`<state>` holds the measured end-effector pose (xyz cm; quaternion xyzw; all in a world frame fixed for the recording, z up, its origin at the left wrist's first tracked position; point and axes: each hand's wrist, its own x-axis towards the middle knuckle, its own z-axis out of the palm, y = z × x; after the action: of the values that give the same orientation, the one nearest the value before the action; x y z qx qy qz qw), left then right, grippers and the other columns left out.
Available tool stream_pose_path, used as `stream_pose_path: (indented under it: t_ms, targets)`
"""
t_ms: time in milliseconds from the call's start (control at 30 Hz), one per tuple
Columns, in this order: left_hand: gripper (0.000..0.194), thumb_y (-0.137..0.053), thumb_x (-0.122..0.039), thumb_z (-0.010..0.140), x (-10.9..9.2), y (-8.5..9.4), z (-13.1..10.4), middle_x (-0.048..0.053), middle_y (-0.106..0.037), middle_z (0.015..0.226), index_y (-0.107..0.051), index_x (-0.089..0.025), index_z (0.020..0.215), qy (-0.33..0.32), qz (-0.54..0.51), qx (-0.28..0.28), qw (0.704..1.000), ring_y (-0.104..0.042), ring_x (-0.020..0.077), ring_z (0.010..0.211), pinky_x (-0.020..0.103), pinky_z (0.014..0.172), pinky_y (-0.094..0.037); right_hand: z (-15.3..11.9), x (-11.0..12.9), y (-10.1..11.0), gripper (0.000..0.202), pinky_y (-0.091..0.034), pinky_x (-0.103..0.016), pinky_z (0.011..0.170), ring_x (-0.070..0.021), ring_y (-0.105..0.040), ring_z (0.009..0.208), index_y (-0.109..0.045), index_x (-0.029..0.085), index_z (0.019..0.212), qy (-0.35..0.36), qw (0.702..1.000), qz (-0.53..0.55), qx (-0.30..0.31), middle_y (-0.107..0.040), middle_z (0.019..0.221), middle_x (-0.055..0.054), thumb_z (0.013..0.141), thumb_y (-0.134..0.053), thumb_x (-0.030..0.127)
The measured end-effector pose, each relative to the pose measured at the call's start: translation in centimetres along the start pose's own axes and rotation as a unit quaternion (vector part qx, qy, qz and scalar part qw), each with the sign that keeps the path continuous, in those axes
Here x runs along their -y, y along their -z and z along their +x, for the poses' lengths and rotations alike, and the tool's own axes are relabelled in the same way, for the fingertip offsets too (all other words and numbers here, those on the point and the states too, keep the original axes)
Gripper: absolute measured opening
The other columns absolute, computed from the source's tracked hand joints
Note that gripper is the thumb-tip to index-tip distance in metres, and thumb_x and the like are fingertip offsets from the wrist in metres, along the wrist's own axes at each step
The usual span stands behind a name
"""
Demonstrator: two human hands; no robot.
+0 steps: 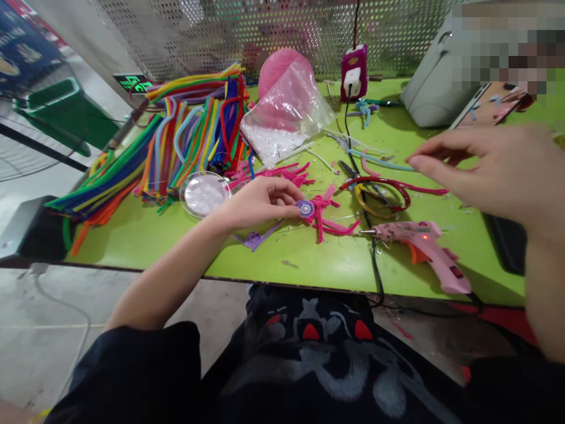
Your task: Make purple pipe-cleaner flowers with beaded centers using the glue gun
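Observation:
My left hand (269, 203) is closed, with thumb and fingertips at the edge of a small round purple piece (305, 208) that has a white beaded centre. Just right of it lies a bundle of twisted pink pipe cleaners (324, 212). Below the left hand rests a purple pipe cleaner with a coiled disc (253, 239). My right hand (481, 171) is raised over the right side, thumb and forefinger pinched together. A light blue pipe cleaner (384, 162) ends at those fingertips; whether they grip it I cannot tell.
A pink glue gun (424, 244) with a lit red light lies at front right, its cord running off the edge. Pliers (375, 194) lie behind it. Bundled coloured pipe cleaners (189, 135), a clear round dish (205, 194) and a bag of white beads (282, 129) stand left and behind.

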<state>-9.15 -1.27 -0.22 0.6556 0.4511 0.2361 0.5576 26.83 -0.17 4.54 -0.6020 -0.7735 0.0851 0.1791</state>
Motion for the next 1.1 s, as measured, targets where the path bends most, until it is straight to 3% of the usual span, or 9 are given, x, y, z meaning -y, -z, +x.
stream_pose_path:
  t_ms: [100, 200, 300, 467, 633, 867, 1100]
  targets:
    - [0.033, -0.096, -0.035, 0.084, -1.3, -1.5, -0.5, 0.003, -0.079, 0.083, -0.078, -0.015, 0.102, 0.009, -0.061, -0.021, 0.998, -0.070, 0.0085, 0.063, 0.015, 0.051, -0.052, -2.3, 3.0, -1.5, 0.046, -0.053, -0.038, 0.073, -0.0216, -0.071, 0.079, -0.082, 0.026, 0.109, -0.021, 0.982, 0.179, 0.065, -0.081, 0.098, -0.008, 0.092, -0.070, 0.067]
    - [0.037, -0.102, -0.031, 0.075, -2.8, -3.0, -1.0, 0.002, -0.079, 0.080, -0.078, -0.015, 0.097, 0.008, -0.119, -0.016, 0.993, -0.070, 0.0097, 0.063, 0.017, 0.054, -0.058, -3.2, 6.4, -3.4, 0.046, -0.061, -0.036, 0.077, -0.0218, -0.076, 0.088, -0.078, 0.026, 0.115, -0.006, 0.914, 0.359, 0.190, -0.082, 0.106, -0.007, 0.089, -0.079, 0.064]
    - [0.036, -0.104, -0.028, 0.072, -3.8, -3.9, -1.3, 0.001, -0.079, 0.077, -0.078, -0.015, 0.094, 0.007, -0.167, -0.005, 0.986, -0.071, 0.0099, 0.063, 0.018, 0.058, -0.062, -3.1, 8.2, -4.1, 0.043, -0.060, -0.031, 0.072, -0.0184, -0.074, 0.082, -0.078, 0.023, 0.105, -0.018, 0.872, 0.442, 0.209, -0.081, 0.096, -0.005, 0.084, -0.088, 0.060]
    - [0.034, -0.104, -0.032, 0.073, -3.9, -4.8, -1.7, -0.001, -0.077, 0.068, -0.079, -0.015, 0.091, 0.007, -0.269, -0.005, 0.963, -0.074, 0.0100, 0.060, 0.015, 0.057, -0.061, -3.1, 8.7, -3.1, 0.041, -0.056, -0.027, 0.062, -0.0127, -0.066, 0.066, -0.076, 0.021, 0.095, -0.031, 0.858, 0.478, 0.186, -0.075, 0.077, -0.002, 0.082, -0.091, 0.057]
    - [0.025, -0.098, -0.034, 0.085, -3.6, -6.4, -2.4, -0.002, -0.081, 0.071, -0.079, -0.017, 0.087, -0.033, -0.341, -0.028, 0.939, -0.077, 0.0078, 0.062, 0.012, 0.059, -0.063, -3.3, 9.2, -2.5, 0.040, -0.054, -0.027, 0.056, -0.0124, -0.064, 0.060, -0.074, 0.021, 0.089, -0.057, 0.833, 0.516, 0.190, -0.075, 0.075, -0.002, 0.076, -0.096, 0.052]
    - [0.029, -0.102, -0.028, 0.076, -3.4, -7.1, -3.1, 0.000, -0.082, 0.075, -0.082, -0.018, 0.095, -0.047, -0.277, -0.068, 0.957, -0.081, 0.0139, 0.069, 0.017, 0.063, -0.066, -3.9, 9.6, -2.9, 0.034, -0.058, -0.025, 0.058, -0.0128, -0.069, 0.064, -0.075, 0.022, 0.087, -0.069, 0.823, 0.535, 0.176, -0.075, 0.074, -0.002, 0.080, -0.095, 0.049]
    - [0.037, -0.101, -0.040, 0.076, -3.6, -7.4, -3.4, 0.003, -0.080, 0.073, -0.075, -0.016, 0.086, -0.044, -0.272, -0.112, 0.955, -0.080, 0.0162, 0.067, 0.017, 0.050, -0.059, -3.9, 9.8, -2.8, 0.036, -0.064, -0.029, 0.066, -0.0156, -0.073, 0.070, -0.079, 0.023, 0.094, -0.036, 0.820, 0.541, 0.187, -0.078, 0.080, -0.002, 0.080, -0.097, 0.050]
